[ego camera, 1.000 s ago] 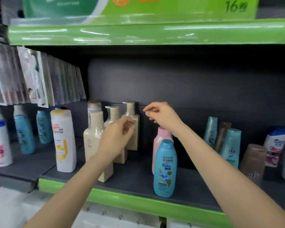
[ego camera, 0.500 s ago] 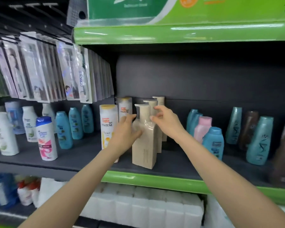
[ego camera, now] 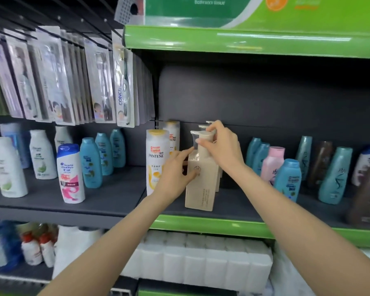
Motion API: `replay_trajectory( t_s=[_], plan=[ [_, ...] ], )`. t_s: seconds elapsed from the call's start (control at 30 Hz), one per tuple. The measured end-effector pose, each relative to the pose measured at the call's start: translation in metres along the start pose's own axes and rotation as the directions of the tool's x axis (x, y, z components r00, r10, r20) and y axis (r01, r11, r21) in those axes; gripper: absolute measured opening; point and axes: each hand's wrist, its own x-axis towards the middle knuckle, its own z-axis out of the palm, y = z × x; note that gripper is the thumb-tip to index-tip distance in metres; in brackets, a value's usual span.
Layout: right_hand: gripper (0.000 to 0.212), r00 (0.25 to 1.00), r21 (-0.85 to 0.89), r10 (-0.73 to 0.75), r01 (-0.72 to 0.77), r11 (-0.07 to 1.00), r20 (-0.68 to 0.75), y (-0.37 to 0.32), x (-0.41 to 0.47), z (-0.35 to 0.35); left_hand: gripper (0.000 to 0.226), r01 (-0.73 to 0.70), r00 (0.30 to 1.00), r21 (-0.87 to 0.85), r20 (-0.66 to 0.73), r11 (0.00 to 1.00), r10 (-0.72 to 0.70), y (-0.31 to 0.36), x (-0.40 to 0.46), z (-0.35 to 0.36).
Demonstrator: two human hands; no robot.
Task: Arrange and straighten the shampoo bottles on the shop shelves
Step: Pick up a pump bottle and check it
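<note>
A beige pump bottle (ego camera: 202, 189) stands upright at the front of a row of like bottles on the dark shelf (ego camera: 115, 195). My left hand (ego camera: 175, 174) holds its left side, thumb on the front label and a finger up at the shoulder. My right hand (ego camera: 221, 146) grips the pump head from the right. A white Pantene bottle (ego camera: 156, 159) stands just left of my left hand, a second one behind it. Right of the row stand a pink bottle (ego camera: 272, 165) and a blue bottle (ego camera: 288, 178).
Blue, white and red-and-white bottles (ego camera: 71, 174) line the shelf at left. Teal and brown bottles (ego camera: 333, 174) fill the right. Packaged toothbrushes (ego camera: 122, 86) hang above left. A green shelf edge (ego camera: 222, 226) runs below; white tissue packs (ego camera: 201, 259) sit underneath.
The view shifted left and closer. My right hand moved from the bottle's neck up onto the pump head; my left hand stays on the bottle's left side.
</note>
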Motion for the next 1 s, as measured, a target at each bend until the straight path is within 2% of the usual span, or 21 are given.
replay_trajectory(
  t_s=[0.13, 0.27, 0.33, 0.43, 0.57, 0.83, 1.0],
  plan=[
    [0.036, 0.999, 0.065, 0.042, -0.04, 0.997, -0.03, 0.0, -0.004, 0.0, 0.061, 0.04, 0.997, -0.118, 0.067, 0.992, -0.032, -0.012, -0.006, -0.004],
    [0.034, 0.988, 0.099, 0.127, -0.118, 0.988, -0.089, 0.003, -0.001, -0.007, 0.079, 0.173, 0.962, -0.136, 0.234, 0.975, -0.138, -0.019, -0.007, 0.0],
    [0.036, 0.973, 0.134, 0.207, -0.192, 0.972, -0.105, 0.006, 0.002, -0.011, 0.073, 0.217, 0.936, -0.195, 0.319, 0.956, -0.147, -0.017, -0.007, 0.001],
    [0.038, 0.948, 0.171, 0.288, -0.263, 0.949, -0.138, 0.01, 0.003, -0.018, 0.055, 0.257, 0.917, -0.262, 0.37, 0.93, -0.149, -0.015, -0.004, 0.0],
    [0.037, 0.927, 0.233, 0.338, -0.297, 0.926, -0.164, 0.014, 0.001, -0.023, 0.058, 0.263, 0.893, -0.247, 0.429, 0.932, -0.138, -0.017, 0.0, 0.002],
    [0.033, 0.918, 0.302, 0.358, -0.297, 0.906, -0.171, 0.017, 0.0, -0.022, 0.052, 0.253, 0.904, -0.277, 0.41, 0.927, -0.124, -0.019, 0.006, 0.002],
    [0.031, 0.937, 0.289, 0.299, -0.24, 0.927, -0.183, 0.01, 0.001, -0.024, 0.048, 0.234, 0.927, -0.305, 0.356, 0.923, -0.117, -0.017, 0.007, -0.003]
  ],
)
